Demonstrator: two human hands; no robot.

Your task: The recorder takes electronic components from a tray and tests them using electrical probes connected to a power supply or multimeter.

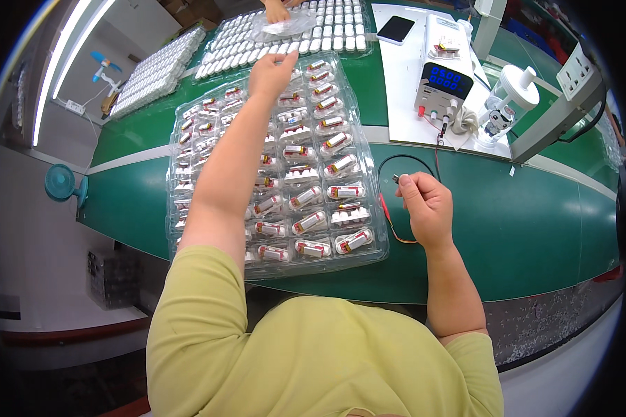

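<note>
My left hand (270,76) stretches over the far edge of a clear plastic tray (381,256). Its fingers are drawn together; what they hold, if anything, is too small to make out. Rows of small white cases in the tray carry silver battery cells with red and yellow ends, such as this battery cell (355,240). To the right of the tray, my right hand (430,208) pinches the small plug (396,178) of a black cable (389,161) between thumb and forefinger. The cable loops near a red clip (384,207) and thin wires on the green table.
A bench power supply (442,87) with a lit blue display stands at the back right, beside a clear cup (508,104) and a phone (396,30). Another person's hand (277,12) works above a far tray of white cases (327,45). A small teal fan (60,182) sits left.
</note>
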